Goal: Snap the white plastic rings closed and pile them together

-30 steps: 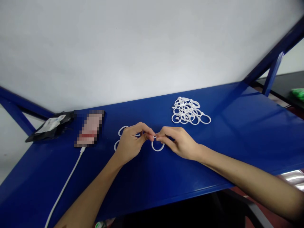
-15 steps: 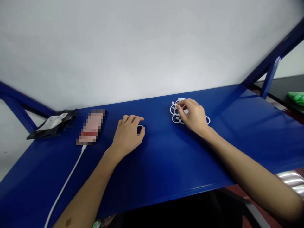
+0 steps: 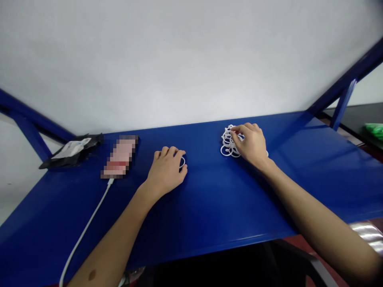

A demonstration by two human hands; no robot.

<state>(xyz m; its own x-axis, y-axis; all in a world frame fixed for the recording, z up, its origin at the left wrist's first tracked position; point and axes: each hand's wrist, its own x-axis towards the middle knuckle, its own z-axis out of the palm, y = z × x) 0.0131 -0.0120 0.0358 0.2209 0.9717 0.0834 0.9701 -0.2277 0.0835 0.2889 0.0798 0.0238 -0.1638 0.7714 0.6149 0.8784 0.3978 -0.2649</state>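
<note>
My left hand (image 3: 166, 170) rests low over the blue table, fingers bent, with a gap between thumb and forefinger. Inside that gap shows part of a thin white plastic ring (image 3: 183, 162); the rest lies hidden under the hand. Further right, my right hand (image 3: 251, 144) reaches over a small heap of white plastic rings (image 3: 226, 151), some with little tabs. Its thumb and forefinger are closed at the top of the heap, on one of the white rings. The hand covers the heap's right side, where a ring edge peeks out by the wrist.
A blurred-out phone (image 3: 120, 156) lies left of my left hand, with a white cable (image 3: 86, 227) running to the front edge. Beyond it is a black plastic packet (image 3: 72, 149) with a white label. A pale wall (image 3: 185, 63) rises behind the blue table (image 3: 206, 207); blue struts (image 3: 344, 103) flank it.
The view has shifted slightly. The right thumb and forefinger have moved a little within the heap, and the rings there lie differently. The left hand stays over its ring, with thumb and forefinger slightly closer.
</note>
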